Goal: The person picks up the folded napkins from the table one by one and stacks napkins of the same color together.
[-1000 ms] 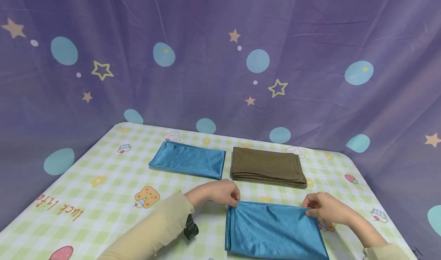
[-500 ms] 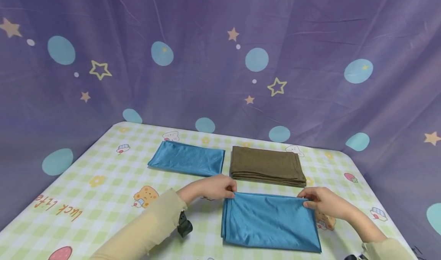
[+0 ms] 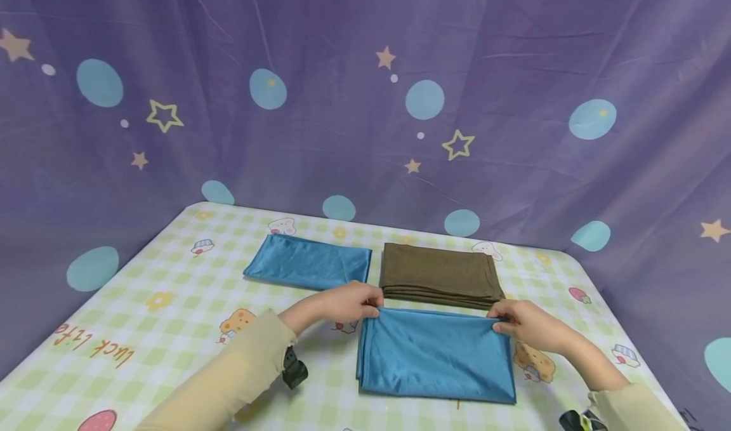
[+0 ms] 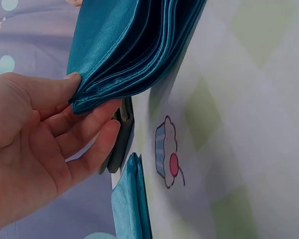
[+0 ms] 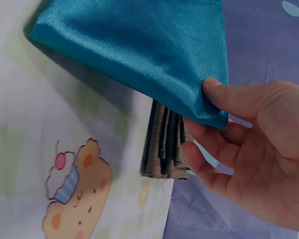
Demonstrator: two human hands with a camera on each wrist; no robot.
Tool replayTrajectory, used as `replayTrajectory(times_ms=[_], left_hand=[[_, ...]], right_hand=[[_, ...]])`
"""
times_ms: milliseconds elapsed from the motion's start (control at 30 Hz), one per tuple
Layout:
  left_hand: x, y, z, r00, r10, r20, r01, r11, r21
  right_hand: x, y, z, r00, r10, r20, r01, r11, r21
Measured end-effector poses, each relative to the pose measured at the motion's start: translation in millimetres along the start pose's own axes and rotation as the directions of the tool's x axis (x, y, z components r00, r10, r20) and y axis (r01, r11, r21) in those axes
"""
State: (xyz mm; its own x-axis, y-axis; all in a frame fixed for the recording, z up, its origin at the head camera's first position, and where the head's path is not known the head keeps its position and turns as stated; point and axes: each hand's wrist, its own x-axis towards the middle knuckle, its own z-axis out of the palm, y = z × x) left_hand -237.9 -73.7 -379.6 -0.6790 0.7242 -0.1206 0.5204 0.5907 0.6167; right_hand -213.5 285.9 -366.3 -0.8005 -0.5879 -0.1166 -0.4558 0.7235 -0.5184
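A folded, shiny blue cloth (image 3: 436,358) spans the space between both hands in the head view. My left hand (image 3: 348,304) pinches its far left corner between thumb and fingers; the left wrist view shows several stacked layers (image 4: 134,74) at that corner. With thumb on top and fingers beneath, my right hand (image 3: 533,325) pinches the far right corner. In the right wrist view that corner of the blue cloth (image 5: 154,55) is a smooth fold, raised over the table. Behind it lie a second folded blue cloth (image 3: 308,261) and a folded brown cloth (image 3: 440,273), side by side.
The table wears a green-and-white checked tablecloth (image 3: 171,355) with printed cartoons. A purple curtain (image 3: 342,31) with stars and dots hangs behind and at both sides. Beige sleeves (image 3: 228,374) and a black wrist device (image 3: 294,369) show at the left arm.
Both hands have moved away from the body and slightly left, carrying the blue cloth closer to the brown one. Their pinch on its corners stays the same.
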Motion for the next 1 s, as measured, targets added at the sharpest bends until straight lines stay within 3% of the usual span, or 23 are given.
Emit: replayTrajectory(times_ms=[400, 800, 1000], left_hand=[[-15.0, -7.1, -24.2, 0.995, 0.061, -0.084, -0.066, 0.996, -0.053], [-30.8, -12.9, -46.1, 0.979, 0.056, -0.197, -0.076, 0.993, -0.093], [-35.3, -18.6, -49.7, 0.969, 0.005, -0.247, -0.037, 0.991, -0.127]], right_hand=[[9.2, -12, -7, 0.996, -0.052, -0.075, 0.049, 0.998, -0.047], [28.3, -26, -13, 0.985, -0.072, -0.158, 0.062, 0.996, -0.064], [37.8, -30, -16, 0.985, -0.045, -0.168, 0.040, 0.999, -0.029]])
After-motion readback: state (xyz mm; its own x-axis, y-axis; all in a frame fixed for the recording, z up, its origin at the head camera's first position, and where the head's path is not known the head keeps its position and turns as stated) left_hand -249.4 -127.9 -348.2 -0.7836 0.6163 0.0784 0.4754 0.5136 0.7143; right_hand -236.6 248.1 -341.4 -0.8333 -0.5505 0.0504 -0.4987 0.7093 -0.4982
